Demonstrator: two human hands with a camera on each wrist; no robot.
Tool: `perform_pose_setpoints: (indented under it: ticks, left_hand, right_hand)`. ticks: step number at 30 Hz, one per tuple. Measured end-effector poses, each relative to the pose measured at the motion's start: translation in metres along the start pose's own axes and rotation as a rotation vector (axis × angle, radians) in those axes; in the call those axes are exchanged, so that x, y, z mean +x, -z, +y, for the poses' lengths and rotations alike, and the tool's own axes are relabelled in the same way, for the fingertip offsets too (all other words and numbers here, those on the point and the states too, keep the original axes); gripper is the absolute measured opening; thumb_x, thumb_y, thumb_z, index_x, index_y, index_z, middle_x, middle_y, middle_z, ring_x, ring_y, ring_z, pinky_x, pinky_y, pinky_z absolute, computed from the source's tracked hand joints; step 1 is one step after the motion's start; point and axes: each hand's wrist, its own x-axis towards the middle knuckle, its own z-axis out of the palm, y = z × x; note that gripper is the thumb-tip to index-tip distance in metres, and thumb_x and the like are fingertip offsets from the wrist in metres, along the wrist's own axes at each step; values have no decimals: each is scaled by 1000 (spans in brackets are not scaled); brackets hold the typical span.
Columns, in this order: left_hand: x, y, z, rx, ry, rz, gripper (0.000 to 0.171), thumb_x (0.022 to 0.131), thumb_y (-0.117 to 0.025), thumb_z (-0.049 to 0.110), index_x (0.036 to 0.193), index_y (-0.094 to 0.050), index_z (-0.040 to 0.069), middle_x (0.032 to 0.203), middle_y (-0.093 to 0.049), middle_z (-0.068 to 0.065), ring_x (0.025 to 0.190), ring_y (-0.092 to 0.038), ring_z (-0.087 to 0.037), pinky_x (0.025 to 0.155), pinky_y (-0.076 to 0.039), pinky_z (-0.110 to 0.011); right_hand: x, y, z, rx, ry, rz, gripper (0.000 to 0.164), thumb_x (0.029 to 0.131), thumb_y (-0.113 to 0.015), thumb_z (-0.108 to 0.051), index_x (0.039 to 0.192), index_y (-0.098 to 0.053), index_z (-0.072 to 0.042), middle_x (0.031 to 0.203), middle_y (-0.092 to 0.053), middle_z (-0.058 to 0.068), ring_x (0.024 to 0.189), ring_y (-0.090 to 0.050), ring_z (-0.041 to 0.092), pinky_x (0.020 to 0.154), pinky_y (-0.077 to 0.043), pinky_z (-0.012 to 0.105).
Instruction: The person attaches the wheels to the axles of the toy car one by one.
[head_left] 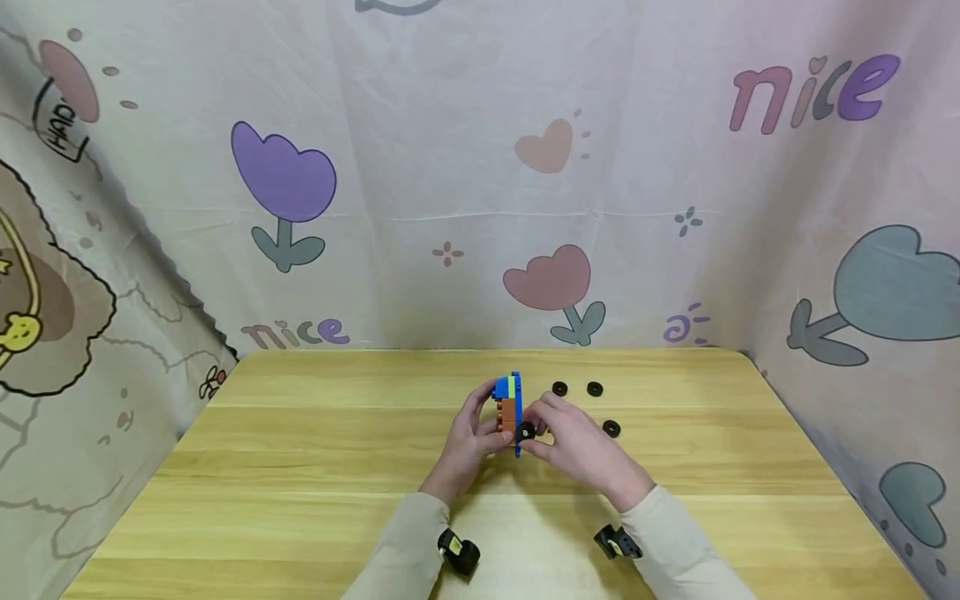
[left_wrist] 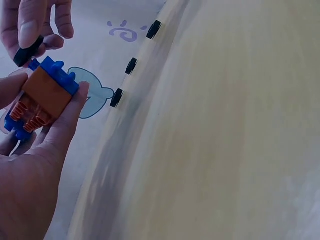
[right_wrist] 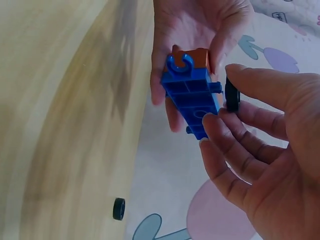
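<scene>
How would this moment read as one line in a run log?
left hand: holds block toy | right hand: pinches black wheel | wheel fit: beside blue peg, not on it | three other wheels: on table

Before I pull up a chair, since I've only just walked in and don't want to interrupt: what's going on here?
A person's left hand holds a blue-and-orange toy-brick vehicle. Their right hand pinches a black wheel close to a blue axle peg on its side, not yet fitted on. Three more black wheels lie to the right on the wooden table.
</scene>
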Motion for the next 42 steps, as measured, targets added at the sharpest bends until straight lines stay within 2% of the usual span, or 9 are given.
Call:
perform_pose_setpoints:
  ticks: [14, 22, 26, 30, 34, 39, 42]
  left_hand:
    - [-1, -2, -2, -37, 19, 14, 77, 89, -58, -13, 154, -26, 11, 161, -16, -6, 124, -51, -40, 83, -55, -35]
    - [-1, -5, -1, -37, 61, 37, 72, 93, -65, 7, 154, -27, 12, 159, -21, -7, 114, -59, -34, 83, -55, -37]
    - [-1, -5, 0, -58, 56, 35, 76, 91, -68, 4, 154, -26, 12, 159, -21, -6, 121, -55, -34, 85, -54, -38]
    - [-1, -4, 0, -71, 48, 20, 79, 89, -68, -2, 154, -25, 12, 160, -18, -4, 126, -50, -36, 86, -54, -38]
    - [-1, -3, 3, -63, 31, 21, 79, 89, -69, 1, 154, -25, 14, 160, -19, -5, 126, -50, -37, 88, -53, -40]
    - [-1, -2, 6, -75, 12, 3, 78, 91, -67, 2, 154, -24, 16, 159, -21, -4, 125, -50, -41, 91, -51, -44]
    - [-1, -2, 7, -86, 7, -6, 77, 91, -66, 1, 154, -23, 15, 158, -23, -6, 126, -49, -42, 91, -51, -43]
  right_hand:
    - [-1, -6, 0, -15, 15, 35, 27, 83, -81, -21, 105, -67, -14, 94, -52, -8, 84, -56, 10, 72, -51, 27]
    - [0, -5, 0, 1, 4, 9, 26, 84, -80, -21, 106, -67, -15, 96, -51, -10, 86, -56, 10, 73, -51, 27]
    - [0, -5, 1, 25, -5, 1, 27, 85, -79, -23, 108, -66, -16, 97, -51, -10, 87, -56, 11, 75, -50, 28]
    - [-2, -6, 5, 103, -65, -6, 21, 92, -72, -25, 109, -65, -16, 99, -54, -12, 89, -56, 10, 76, -51, 30]
    - [-4, -8, 10, 237, -140, -8, 13, 100, -59, -22, 110, -64, -15, 98, -58, -9, 86, -57, 9, 74, -51, 31]
    - [-4, -11, 11, 458, -161, -67, 18, 103, -52, -22, 109, -63, -9, 95, -64, 8, 84, -62, 25, 69, -52, 33]
    - [-4, -13, 11, 522, -168, -93, 20, 104, -51, -23, 110, -63, -7, 94, -64, 12, 83, -62, 29, 67, -51, 34]
